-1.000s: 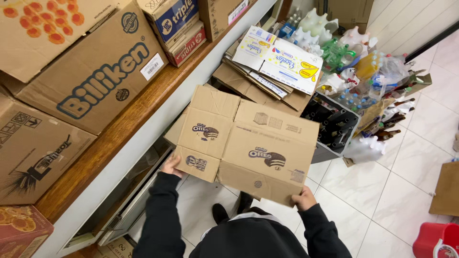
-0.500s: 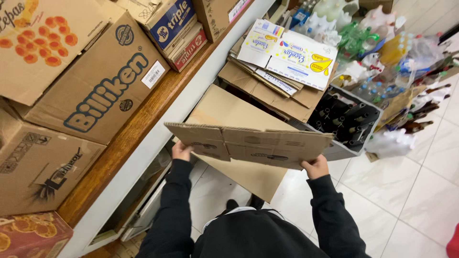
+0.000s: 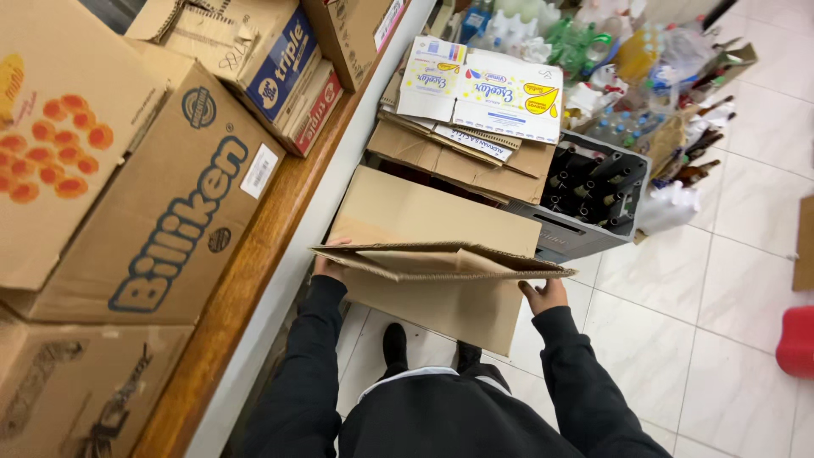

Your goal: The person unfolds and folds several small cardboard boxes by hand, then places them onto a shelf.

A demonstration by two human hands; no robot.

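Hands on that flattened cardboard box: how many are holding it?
2: the left hand grips the flattened box at its left edge, the right hand at its right.

This looks like the back or storage corner of a small grocery or drinks shop. Printed cardboard cartons [image 3: 161, 212] of goods are stacked along a long wooden worktop [image 3: 246, 288]. Flattened boxes [image 3: 458, 144] are piled against it on the floor. Beside them stands a grey plastic crate [image 3: 585, 233] full of dark glass bottles [image 3: 593, 182], and behind it a heap of plastic drink bottles [image 3: 593, 42] in shrink-wrap. The floor [image 3: 704, 339] is pale glazed tile.
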